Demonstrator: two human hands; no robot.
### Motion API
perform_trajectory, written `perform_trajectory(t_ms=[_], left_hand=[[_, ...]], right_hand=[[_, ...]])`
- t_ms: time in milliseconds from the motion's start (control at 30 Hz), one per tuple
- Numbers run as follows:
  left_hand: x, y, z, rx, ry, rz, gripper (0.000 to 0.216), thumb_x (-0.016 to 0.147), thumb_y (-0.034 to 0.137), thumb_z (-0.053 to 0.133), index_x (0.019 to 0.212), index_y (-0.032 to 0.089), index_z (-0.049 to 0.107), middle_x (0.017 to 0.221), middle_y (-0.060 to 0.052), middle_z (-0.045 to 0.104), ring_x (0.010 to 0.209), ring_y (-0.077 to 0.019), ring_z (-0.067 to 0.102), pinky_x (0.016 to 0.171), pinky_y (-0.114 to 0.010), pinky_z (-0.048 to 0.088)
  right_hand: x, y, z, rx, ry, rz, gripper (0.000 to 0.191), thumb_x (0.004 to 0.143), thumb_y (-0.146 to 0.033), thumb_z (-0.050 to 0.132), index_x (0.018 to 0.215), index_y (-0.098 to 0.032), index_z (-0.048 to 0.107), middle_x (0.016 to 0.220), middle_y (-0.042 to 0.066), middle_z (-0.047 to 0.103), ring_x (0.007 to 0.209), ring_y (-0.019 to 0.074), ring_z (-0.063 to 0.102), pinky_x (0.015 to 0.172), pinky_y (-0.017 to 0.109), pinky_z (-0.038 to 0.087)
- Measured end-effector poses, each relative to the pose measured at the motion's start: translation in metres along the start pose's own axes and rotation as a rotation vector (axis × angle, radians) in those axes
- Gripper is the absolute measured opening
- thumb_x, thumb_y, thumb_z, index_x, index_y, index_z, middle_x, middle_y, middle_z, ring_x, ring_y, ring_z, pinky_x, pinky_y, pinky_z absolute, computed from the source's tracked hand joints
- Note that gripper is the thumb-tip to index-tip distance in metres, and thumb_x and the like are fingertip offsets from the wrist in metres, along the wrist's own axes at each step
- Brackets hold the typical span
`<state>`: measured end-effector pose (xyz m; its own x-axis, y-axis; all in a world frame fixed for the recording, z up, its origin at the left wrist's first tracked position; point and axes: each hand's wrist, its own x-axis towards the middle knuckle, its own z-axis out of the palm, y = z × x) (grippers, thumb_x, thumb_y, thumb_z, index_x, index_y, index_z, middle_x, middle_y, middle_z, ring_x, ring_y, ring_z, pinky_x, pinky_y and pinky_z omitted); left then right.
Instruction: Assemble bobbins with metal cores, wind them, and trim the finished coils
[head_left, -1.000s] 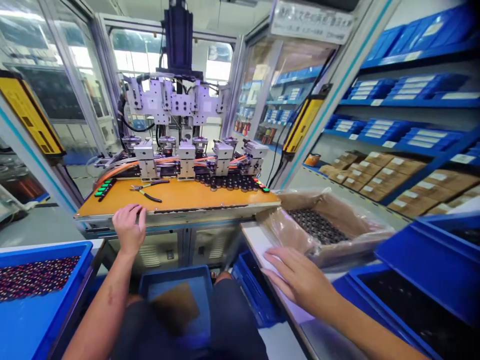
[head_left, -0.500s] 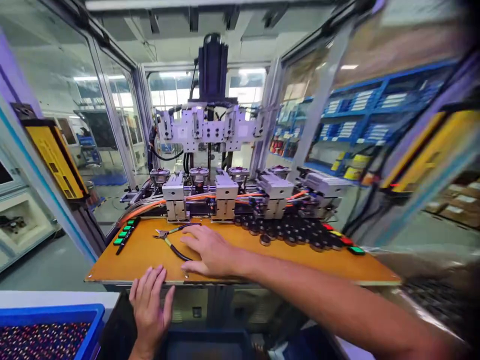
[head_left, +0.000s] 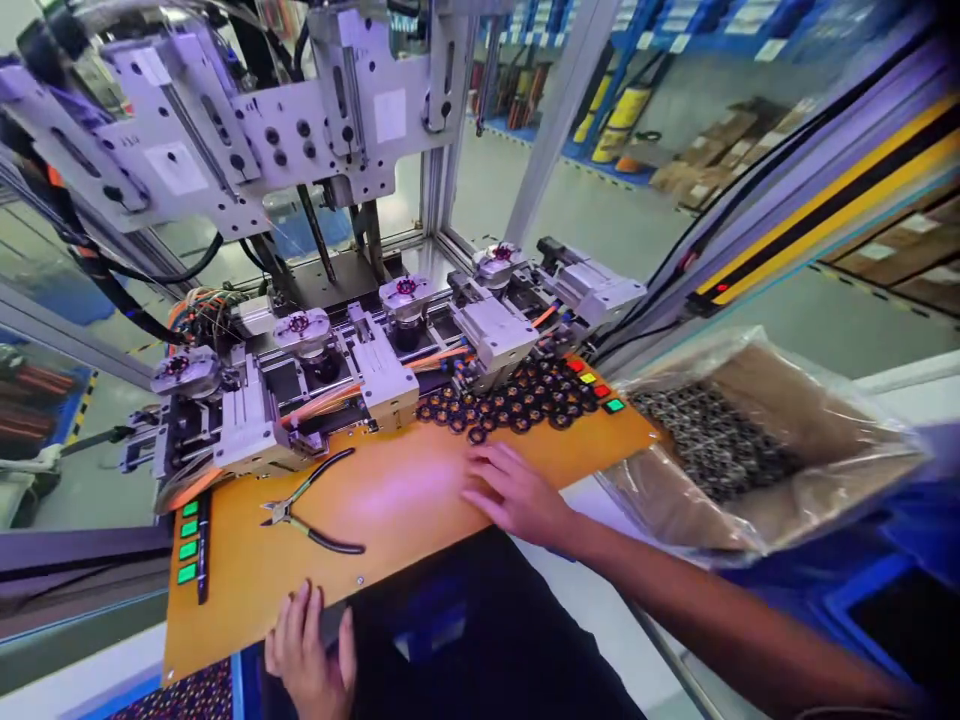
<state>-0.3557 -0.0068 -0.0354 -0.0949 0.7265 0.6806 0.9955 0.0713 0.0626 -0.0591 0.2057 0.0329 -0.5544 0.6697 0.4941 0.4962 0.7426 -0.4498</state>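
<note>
Orange sheeting covers the worktop [head_left: 409, 525], and on its far right part lies a crowded cluster of black ring-shaped parts [head_left: 517, 408], bunched against the metal clamp blocks [head_left: 495, 330] of a machine. The right hand [head_left: 517, 492] reaches over the front edge, palm down, its fingers bent and a little spread, with nothing seen between them; the fingertips are near the foremost ring, and whether they touch the orange surface I cannot tell. The left hand [head_left: 309, 655] is at the front edge, its four fingers nearly side by side and the thumb held apart, with nothing visible in its grasp. Between the hands and the machine lie diagonal cutters [head_left: 280, 512], handles splayed, jaws pointing left. Near the left edge a black pen [head_left: 202, 560] lies just beside a row of four green buttons [head_left: 188, 540]; red, yellow and green buttons [head_left: 589, 379] line the right end, beside the rings. Four round fixtures [head_left: 406, 290] with reddish centres stand behind the clamp blocks. Right of the worktop, a cardboard box [head_left: 847, 410] lined with clear plastic holds a heap of dark grey parts [head_left: 716, 440]. At the lower left, a blue bin [head_left: 238, 685] contains small multicoloured pieces [head_left: 184, 695].
</note>
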Motion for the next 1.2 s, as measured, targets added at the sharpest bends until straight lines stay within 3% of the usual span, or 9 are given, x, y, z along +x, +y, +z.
perform_trajectory(t_ms=[133, 233, 367, 533, 633, 833, 933, 1067, 1200], left_hand=[[0.013, 0.009, -0.023, 0.007, -0.133, -0.026, 0.07, 0.085, 0.024, 0.068, 0.149, 0.019, 0.038, 0.124, -0.018, 0.067, 0.121, -0.0337, 0.059, 0.102, -0.048, 0.039], [0.022, 0.011, -0.04, -0.132, -0.228, -0.143, 0.054, 0.086, 0.024, 0.065, 0.138, 0.019, 0.052, 0.127, -0.017, 0.067, 0.121, -0.0339, 0.06, 0.102, -0.05, 0.041], [0.042, 0.016, -0.065, -0.449, -0.317, -0.486, 0.031, 0.084, 0.031, 0.066, 0.112, 0.021, 0.071, 0.12, -0.013, 0.072, 0.117, -0.0336, 0.064, 0.102, -0.051, 0.045], [0.056, 0.029, -0.093, -0.521, -0.271, -0.793, 0.027, 0.088, 0.038, 0.062, 0.106, 0.02, 0.072, 0.109, -0.01, 0.075, 0.104, -0.0258, 0.069, 0.098, -0.044, 0.052], [0.056, 0.033, -0.103, -0.585, -0.247, -0.971, 0.031, 0.085, 0.043, 0.065, 0.103, 0.019, 0.073, 0.108, -0.011, 0.075, 0.102, -0.0267, 0.069, 0.099, -0.044, 0.051], [0.075, 0.034, -0.099, -0.881, -0.274, -1.247, 0.045, 0.079, 0.052, 0.069, 0.102, 0.013, 0.074, 0.102, -0.016, 0.077, 0.095, -0.0288, 0.073, 0.092, -0.045, 0.055], [0.097, 0.036, -0.09, -1.097, -0.3, -1.3, 0.056, 0.078, 0.058, 0.068, 0.11, 0.012, 0.073, 0.105, -0.019, 0.076, 0.093, -0.0298, 0.074, 0.084, -0.044, 0.058], [0.124, 0.036, -0.087, -1.285, -0.198, -1.292, 0.062, 0.074, 0.06, 0.071, 0.116, 0.015, 0.071, 0.122, -0.017, 0.07, 0.111, -0.0318, 0.067, 0.099, -0.046, 0.051], [0.148, 0.028, -0.097, -1.4, -0.132, -1.242, 0.056, 0.071, 0.057, 0.075, 0.109, 0.016, 0.074, 0.13, -0.016, 0.065, 0.126, -0.0355, 0.056, 0.108, -0.049, 0.043]], right_hand=[[-0.003, -0.025, -0.004, 0.058, -0.017, 0.062, 0.017, 0.091, -0.025, 0.06, 0.104, -0.015, 0.063, 0.115, 0.016, 0.063, 0.111, 0.0281, 0.059, 0.096, 0.049, 0.051], [0.007, -0.057, 0.005, 0.137, -0.076, 0.026, 0.022, 0.088, -0.027, 0.062, 0.106, -0.015, 0.064, 0.114, 0.016, 0.064, 0.111, 0.0268, 0.06, 0.096, 0.046, 0.052], [0.049, -0.095, 0.047, 0.217, -0.227, -0.089, 0.058, 0.073, -0.042, 0.079, 0.12, -0.014, 0.062, 0.136, 0.021, 0.053, 0.131, 0.0328, 0.048, 0.106, 0.05, 0.046], [0.092, -0.119, 0.096, 0.235, -0.415, -0.134, 0.094, 0.062, -0.052, 0.085, 0.139, -0.011, 0.049, 0.152, 0.027, 0.031, 0.144, 0.0443, 0.024, 0.114, 0.068, 0.021], [0.094, -0.118, 0.098, 0.255, -0.485, -0.119, 0.079, 0.076, -0.051, 0.076, 0.139, -0.012, 0.048, 0.148, 0.022, 0.037, 0.141, 0.0415, 0.029, 0.113, 0.067, 0.02], [0.089, -0.113, 0.081, 0.477, -0.615, -0.157, 0.036, 0.094, -0.039, 0.06, 0.121, -0.016, 0.058, 0.121, 0.009, 0.058, 0.113, 0.0235, 0.056, 0.1, 0.048, 0.046], [0.092, -0.123, 0.073, 0.65, -0.639, -0.091, 0.034, 0.09, -0.034, 0.064, 0.118, -0.015, 0.061, 0.11, 0.008, 0.061, 0.102, 0.0206, 0.058, 0.092, 0.042, 0.05], [0.105, -0.149, 0.055, 0.928, -0.697, 0.014, 0.034, 0.083, -0.029, 0.068, 0.114, -0.016, 0.065, 0.102, 0.007, 0.062, 0.09, 0.0165, 0.059, 0.084, 0.032, 0.05], [0.119, -0.164, 0.038, 1.171, -0.803, 0.218, 0.044, 0.086, -0.05, 0.063, 0.114, -0.015, 0.062, 0.102, 0.008, 0.061, 0.08, 0.014, 0.058, 0.077, 0.03, 0.051]])
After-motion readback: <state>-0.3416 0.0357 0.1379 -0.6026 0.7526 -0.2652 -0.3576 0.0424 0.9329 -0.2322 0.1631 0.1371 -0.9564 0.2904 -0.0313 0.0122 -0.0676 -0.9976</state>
